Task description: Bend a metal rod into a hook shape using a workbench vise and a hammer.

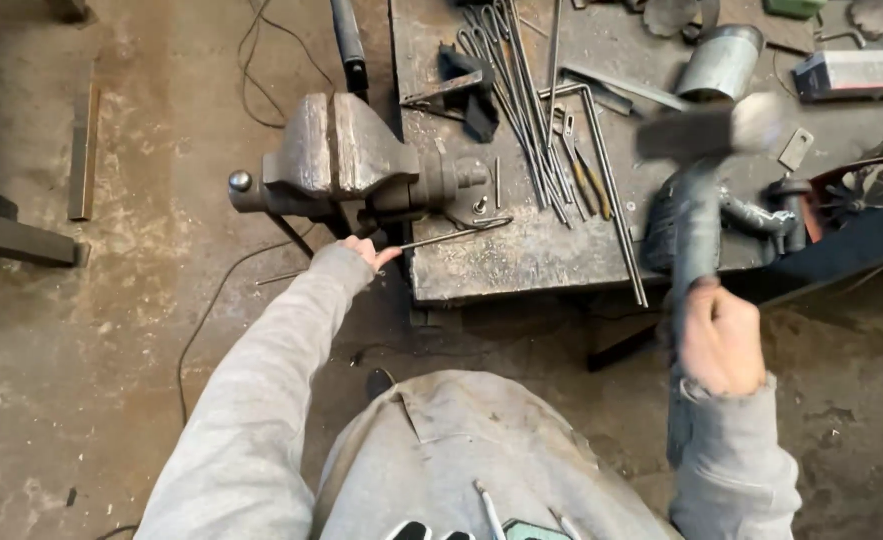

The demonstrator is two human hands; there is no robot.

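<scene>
Midway: your left hand (370, 250) pinches the rod (452, 236) at the vise (347, 160); right hand (722, 338) grips raised hammer (707, 150), rod unstruck.

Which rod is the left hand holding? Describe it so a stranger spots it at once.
Start at the heavy grey iron bench vise on the steel workbench's left edge. Just below it, the left hand grips a thin bent steel rod. Unlike the bundled rods farther back, it lies alone, its far end hooked.

Left arm extended forward, left hand (370, 250) fingers curled; right hand (722, 338) fisted, raised, motion-blurred
</scene>
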